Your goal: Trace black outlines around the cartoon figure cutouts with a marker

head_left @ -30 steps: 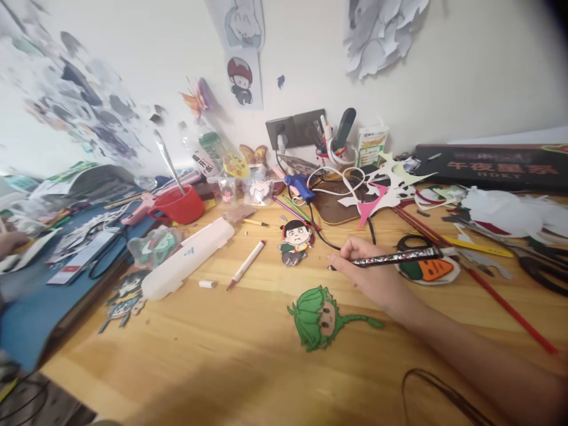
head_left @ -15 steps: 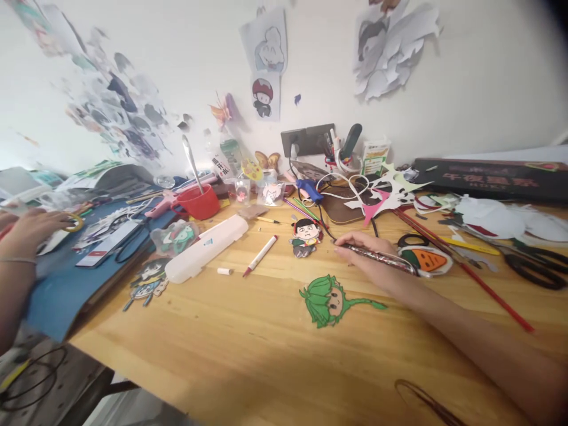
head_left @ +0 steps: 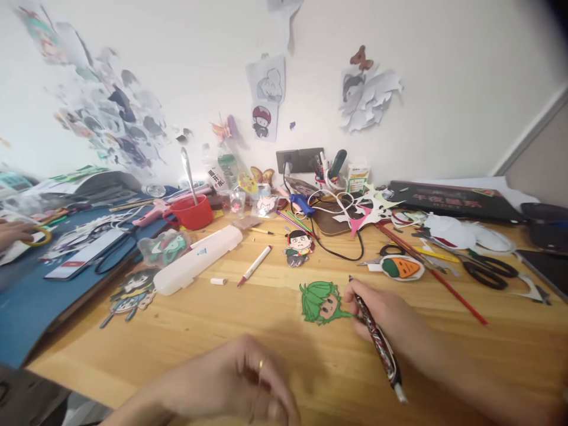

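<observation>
My right hand (head_left: 377, 307) grips a black, red and white patterned pen (head_left: 377, 346) in a pinch, its dark end pointing up and away. Beside those fingers a green-haired cartoon cutout (head_left: 320, 303) lies flat, its green tail partly behind them. My left hand (head_left: 231, 384), wearing a gold ring, is bent over the table near the bottom, fingers curled inward; what they hold, if anything, is hidden. Behind the green cutout lies a black-haired cartoon cutout (head_left: 297, 248). An uncapped red marker (head_left: 255, 266) rests to the left, with its white cap (head_left: 218, 281) near it.
A long white case (head_left: 199, 260) and a red mug (head_left: 190, 212) with a spoon stand left. Black-handled scissors (head_left: 490, 272), a carrot cutout (head_left: 402, 268) and a red stick (head_left: 461, 302) lie right. At far left, another person's hand (head_left: 15, 232) is by yellow handles.
My right hand has come nearer with the pen, which now tilts its far end toward me, and reached the green cutout's tail. My left hand has entered at the bottom. The view has shifted.
</observation>
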The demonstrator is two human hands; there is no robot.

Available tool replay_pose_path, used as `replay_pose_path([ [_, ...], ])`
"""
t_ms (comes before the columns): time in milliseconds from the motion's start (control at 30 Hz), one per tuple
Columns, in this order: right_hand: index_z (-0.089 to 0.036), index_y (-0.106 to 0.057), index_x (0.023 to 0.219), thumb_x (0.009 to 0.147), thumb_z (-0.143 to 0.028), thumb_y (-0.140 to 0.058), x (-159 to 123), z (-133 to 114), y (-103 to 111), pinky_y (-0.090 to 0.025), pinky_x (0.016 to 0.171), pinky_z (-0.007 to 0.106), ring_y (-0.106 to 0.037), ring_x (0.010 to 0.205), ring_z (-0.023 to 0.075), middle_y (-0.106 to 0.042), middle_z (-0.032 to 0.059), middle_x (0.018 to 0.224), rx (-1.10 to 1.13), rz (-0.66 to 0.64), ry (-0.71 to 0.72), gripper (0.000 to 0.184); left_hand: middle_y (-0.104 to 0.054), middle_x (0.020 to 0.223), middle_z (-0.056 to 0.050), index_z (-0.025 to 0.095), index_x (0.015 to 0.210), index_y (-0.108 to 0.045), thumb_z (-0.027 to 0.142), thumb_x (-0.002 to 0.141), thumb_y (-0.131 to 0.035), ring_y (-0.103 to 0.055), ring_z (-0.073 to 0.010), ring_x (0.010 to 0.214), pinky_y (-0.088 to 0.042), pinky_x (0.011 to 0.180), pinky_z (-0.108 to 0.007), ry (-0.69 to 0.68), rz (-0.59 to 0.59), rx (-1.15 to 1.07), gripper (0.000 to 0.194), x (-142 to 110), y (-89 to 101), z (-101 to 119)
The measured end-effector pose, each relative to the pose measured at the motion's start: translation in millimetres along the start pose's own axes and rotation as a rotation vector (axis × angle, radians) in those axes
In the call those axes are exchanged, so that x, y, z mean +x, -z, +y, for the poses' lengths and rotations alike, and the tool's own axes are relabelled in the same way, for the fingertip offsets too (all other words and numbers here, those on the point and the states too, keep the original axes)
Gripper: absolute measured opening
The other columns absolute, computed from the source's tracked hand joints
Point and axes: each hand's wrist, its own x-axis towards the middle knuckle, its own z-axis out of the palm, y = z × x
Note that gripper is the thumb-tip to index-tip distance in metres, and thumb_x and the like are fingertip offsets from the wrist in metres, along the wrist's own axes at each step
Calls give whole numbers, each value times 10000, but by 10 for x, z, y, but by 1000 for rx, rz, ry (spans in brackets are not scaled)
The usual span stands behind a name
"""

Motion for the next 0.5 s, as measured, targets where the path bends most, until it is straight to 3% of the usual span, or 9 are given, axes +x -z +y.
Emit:
replay_pose_path([
  [100, -238, -432, 765, 638, -82, -473, -20, 28, -108, -366, 493, 234, -526, 544, 132, -552, -37, 657, 59, 181, -28, 206, -639, 770, -34, 178, 862, -702, 402, 727, -639, -443, -88, 555, -319, 500, -185, 101, 279, -81, 270, 174, 114, -11],
  [233, -240, -425, 732, 698, -180, -534, 10, -31, -141, -425, 562, 274, -547, 588, 152, -559, -22, 677, 272, 381, -90, 129, -624, 946, -55, 159, 1028, -623, 309, 612, -731, -503, -99, 633, -340, 539, -185, -20, 467, -241, 456, 461, 192, -1],
  [333, -240, -404, 731, 711, -242, -564, 48, -142, -114, -438, 567, 274, -540, 603, 148, -566, -16, 711, 441, 450, -113, 162, -569, 1083, -89, 137, 1089, -554, 281, 567, -756, -507, -95, 646, -365, 545, -194, -72, 520, -288, 578, 649, 196, 111],
  [400, -239, -395, 717, 696, -260, -586, 66, -226, -93, -436, 554, 267, -532, 586, 143, -566, -22, 696, 495, 482, -122, 193, -549, 1117, -83, 145, 1078, -535, 297, 595, -739, -497, -83, 643, -373, 547, -191, -118, 532, -309, 546, 741, 187, 212],
  [500, -235, -395, 686, 671, -290, -613, 80, -325, -84, -435, 543, 254, -537, 582, 144, -562, -31, 648, 531, 522, -133, 226, -603, 927, -45, 125, 909, -574, 331, 619, -722, -454, -59, 579, -349, 530, -177, -186, 516, -337, 385, 835, 161, 330],
])
